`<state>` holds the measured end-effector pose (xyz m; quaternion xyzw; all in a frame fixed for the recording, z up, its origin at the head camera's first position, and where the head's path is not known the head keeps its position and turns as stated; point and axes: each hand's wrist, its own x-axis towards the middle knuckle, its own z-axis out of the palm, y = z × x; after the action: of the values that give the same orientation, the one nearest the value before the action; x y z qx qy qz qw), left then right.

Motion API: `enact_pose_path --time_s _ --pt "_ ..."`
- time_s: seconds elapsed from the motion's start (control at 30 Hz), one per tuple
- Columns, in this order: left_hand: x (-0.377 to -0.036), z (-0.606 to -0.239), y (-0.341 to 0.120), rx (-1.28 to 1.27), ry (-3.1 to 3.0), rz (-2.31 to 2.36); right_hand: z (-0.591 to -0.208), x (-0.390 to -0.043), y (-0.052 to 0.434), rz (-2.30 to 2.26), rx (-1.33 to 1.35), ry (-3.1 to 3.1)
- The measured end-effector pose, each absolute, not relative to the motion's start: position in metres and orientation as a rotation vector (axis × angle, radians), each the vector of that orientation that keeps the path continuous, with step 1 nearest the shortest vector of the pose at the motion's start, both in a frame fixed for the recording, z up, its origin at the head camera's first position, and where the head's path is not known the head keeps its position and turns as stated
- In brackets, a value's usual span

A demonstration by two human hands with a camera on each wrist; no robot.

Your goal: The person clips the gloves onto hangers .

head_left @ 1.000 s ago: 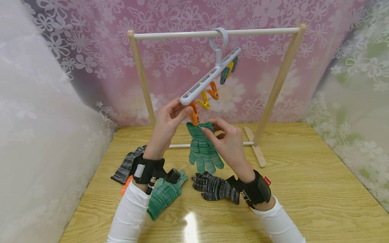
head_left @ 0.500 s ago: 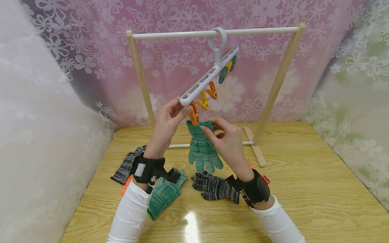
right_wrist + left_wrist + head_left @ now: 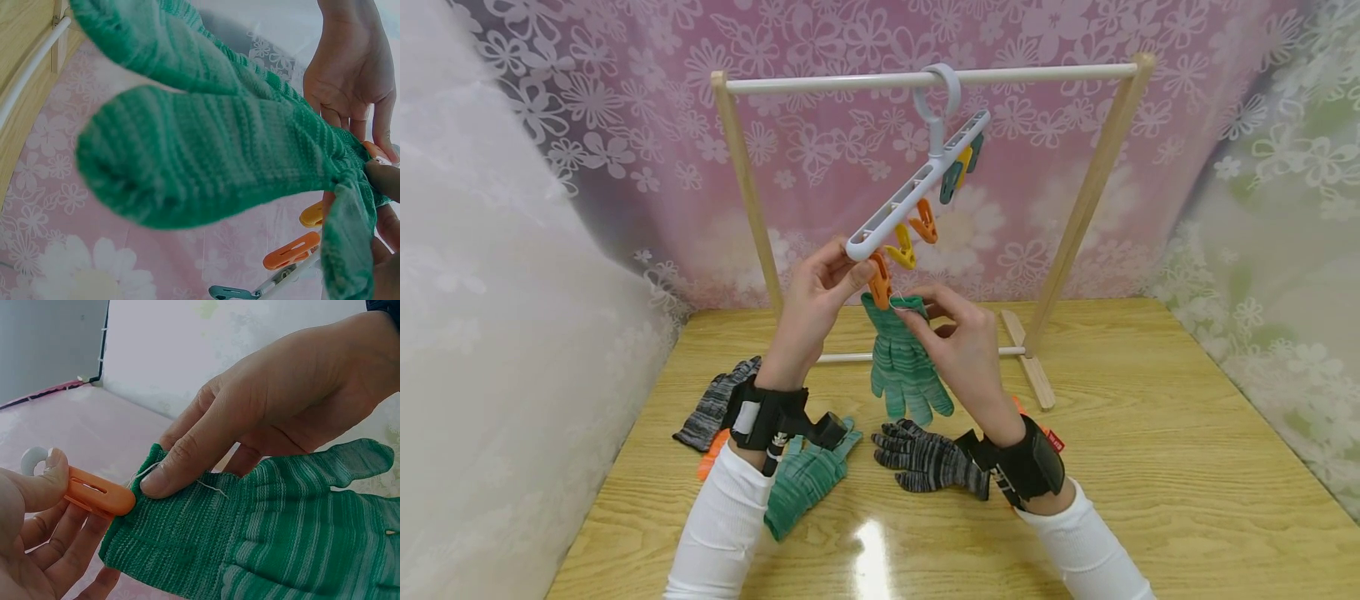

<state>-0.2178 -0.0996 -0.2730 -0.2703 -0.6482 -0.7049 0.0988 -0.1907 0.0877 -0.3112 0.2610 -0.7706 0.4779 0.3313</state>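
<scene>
A green striped knit glove (image 3: 904, 367) hangs fingers down below the near end of a pale grey clip hanger (image 3: 917, 190). My left hand (image 3: 816, 304) pinches an orange clothespin (image 3: 879, 282) by its upper end. In the left wrist view the tip of that clothespin (image 3: 119, 499) meets the glove's cuff (image 3: 147, 487); whether it bites on the cloth I cannot tell. My right hand (image 3: 962, 346) grips the cuff at its right side, thumb in front, a loose white thread beside it. In the right wrist view the glove's fingers (image 3: 206, 156) cover much of the scene.
The hanger hooks over the white rod (image 3: 850, 84) of a wooden stand (image 3: 1086, 208). Further clips, yellow (image 3: 903, 247), orange (image 3: 924, 223) and teal (image 3: 951, 182), hang along it. On the table lie another green glove (image 3: 808, 483), grey-black gloves (image 3: 932, 458) and orange pieces (image 3: 711, 458).
Both hands hold nearly the same place. The glove's cuff has risen slightly beside the orange clothespin, and the hanging fingers have shifted a little.
</scene>
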Motion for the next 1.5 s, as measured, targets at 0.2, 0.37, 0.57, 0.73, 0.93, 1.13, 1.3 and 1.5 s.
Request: enact_pose_path --time_s 0.2,0.37,0.57,0.73,0.93,1.13,1.3,1.5 --pt "-0.2176 -0.2726 -0.0998 -0.804 -1.914 -2.089 -0.3111 -0.1922 0.0869 1.226 0.689 -1.985" --pt "-0.2169 -0.2719 -0.0992 -0.814 -1.903 -2.101 -0.3107 -0.1921 0.0867 1.221 0.686 -1.974" --pt "-0.2173 -0.2729 -0.0993 -0.815 -1.898 -2.105 -0.3102 -0.1920 0.0862 1.242 0.688 -1.964" --pt "-0.2174 -0.2732 -0.0989 -0.811 -1.896 -2.107 -0.3102 -0.1927 0.0862 1.258 0.689 -1.958" --pt "-0.2163 -0.2728 -0.0987 -0.810 -1.898 -2.102 -0.3087 -0.1925 0.0859 1.273 0.691 -1.953" --pt "-0.2162 -0.2735 -0.0988 -0.810 -1.901 -2.100 -0.3082 -0.1929 0.0850 1.282 0.695 -1.942" --pt "-0.2148 -0.2733 -0.0988 -0.794 -1.915 -2.102 -0.3080 -0.1934 0.0836 1.297 0.694 -1.924" --pt "-0.2134 -0.2725 -0.0985 -0.788 -1.914 -2.123 -0.3061 -0.1941 0.0821 1.330 0.722 -1.882"
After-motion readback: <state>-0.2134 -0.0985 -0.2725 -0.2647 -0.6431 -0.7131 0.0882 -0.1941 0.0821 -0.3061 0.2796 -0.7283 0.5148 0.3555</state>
